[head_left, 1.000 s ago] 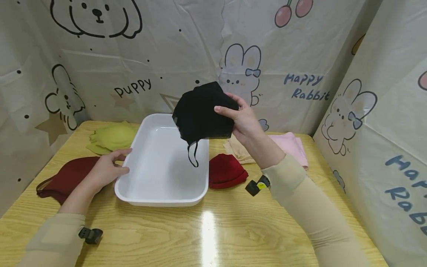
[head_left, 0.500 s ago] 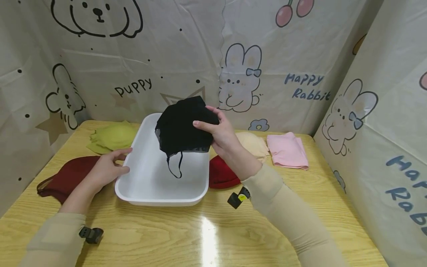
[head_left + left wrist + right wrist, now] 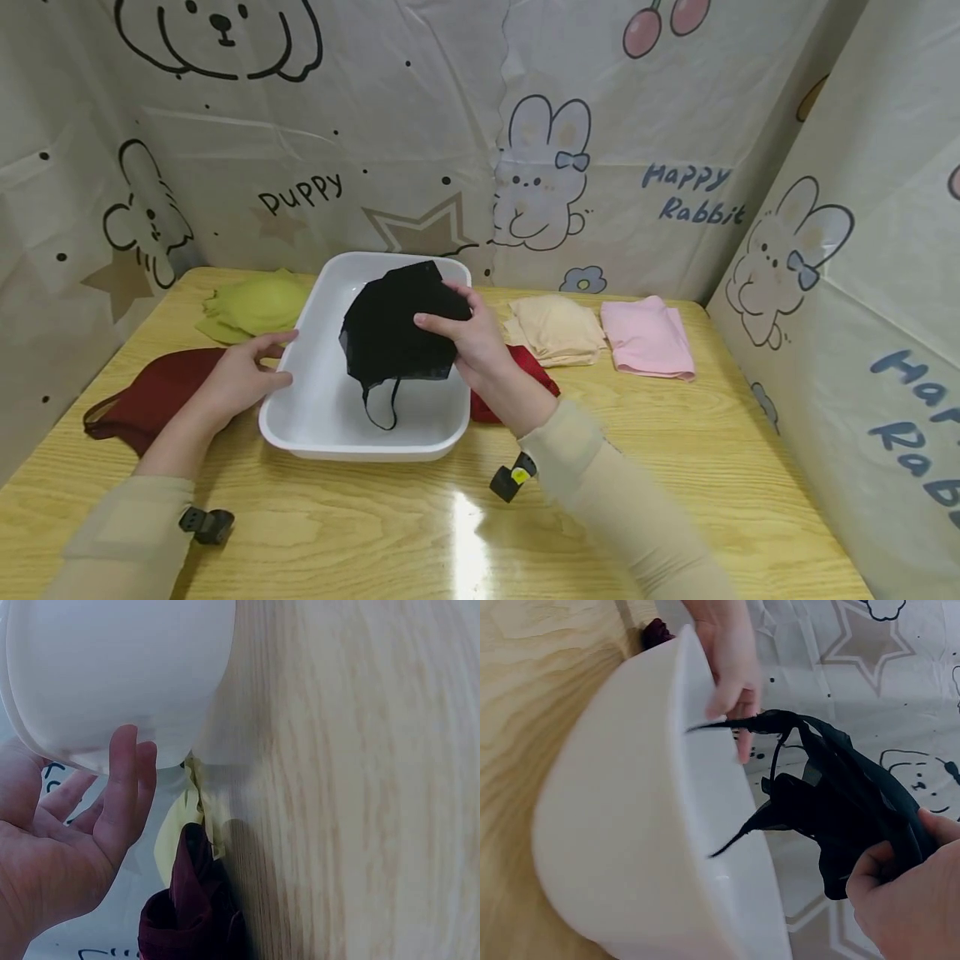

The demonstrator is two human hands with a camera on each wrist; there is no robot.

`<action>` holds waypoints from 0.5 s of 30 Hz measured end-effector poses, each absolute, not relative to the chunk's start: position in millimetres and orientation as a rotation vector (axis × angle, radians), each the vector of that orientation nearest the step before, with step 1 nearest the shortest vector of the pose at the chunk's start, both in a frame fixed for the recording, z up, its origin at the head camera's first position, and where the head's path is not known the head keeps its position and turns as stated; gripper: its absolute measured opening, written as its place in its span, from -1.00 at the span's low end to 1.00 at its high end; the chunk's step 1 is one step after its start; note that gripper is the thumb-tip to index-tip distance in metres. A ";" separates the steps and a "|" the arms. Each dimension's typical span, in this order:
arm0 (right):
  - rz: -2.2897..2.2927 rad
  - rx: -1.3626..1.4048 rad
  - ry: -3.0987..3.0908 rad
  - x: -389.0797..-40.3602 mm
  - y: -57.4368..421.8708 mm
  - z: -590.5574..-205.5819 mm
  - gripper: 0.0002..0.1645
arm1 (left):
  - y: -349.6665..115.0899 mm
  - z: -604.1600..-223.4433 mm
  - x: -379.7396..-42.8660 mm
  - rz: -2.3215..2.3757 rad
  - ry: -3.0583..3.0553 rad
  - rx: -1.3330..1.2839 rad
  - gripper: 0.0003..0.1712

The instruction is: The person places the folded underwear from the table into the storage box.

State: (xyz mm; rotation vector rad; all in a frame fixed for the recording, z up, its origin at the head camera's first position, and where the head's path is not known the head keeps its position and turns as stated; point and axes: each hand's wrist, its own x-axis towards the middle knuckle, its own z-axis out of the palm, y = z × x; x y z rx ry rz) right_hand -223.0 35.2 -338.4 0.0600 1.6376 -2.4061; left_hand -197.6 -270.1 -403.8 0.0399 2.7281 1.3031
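Note:
My right hand (image 3: 476, 342) grips a folded black bra (image 3: 397, 325) by its right end, thumb on top. It is held over the white tray (image 3: 367, 455), with a thin strap loop hanging down. In the right wrist view the bra (image 3: 855, 795) dangles two straps across the tray's rim. My left hand (image 3: 243, 379) holds the tray's left rim. In the left wrist view some fingers (image 3: 122, 765) lie against the tray's outer wall, and the rim partly hides the rest of that hand.
Left of the tray lie a maroon bra (image 3: 153, 392) and a yellow-green folded garment (image 3: 258, 304). To its right are a red garment (image 3: 487, 408), partly behind my right wrist, a beige one (image 3: 558, 329) and a pink one (image 3: 648, 337). A patterned cloth wall (image 3: 420, 125) stands behind.
My right hand has carried the black bra left and down, from above the tray's right side to low over its middle. My left hand and the tray have stayed put.

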 end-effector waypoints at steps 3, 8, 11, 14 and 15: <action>-2.383 0.097 1.646 -222.6 31.4 -348.7 -0.25 | -269.8 -403.5 -197.6 1.299 2.728 0.035 -0.21; -2.345 0.126 1.664 -221.1 23.7 -364.0 -0.24 | -268.8 -403.0 -197.1 1.290 2.723 0.020 -0.20; -2.320 0.122 1.697 -219.9 18.9 -371.1 -0.23 | -268.6 -403.1 -196.9 1.292 2.722 0.013 -0.20; -2.289 0.114 1.744 -219.2 14.1 -377.1 -0.23 | -269.1 -403.3 -197.1 1.291 2.727 0.014 -0.21; -2.278 0.112 1.762 -218.8 12.5 -378.4 -0.23 | -269.3 -403.3 -197.2 1.290 2.729 0.016 -0.21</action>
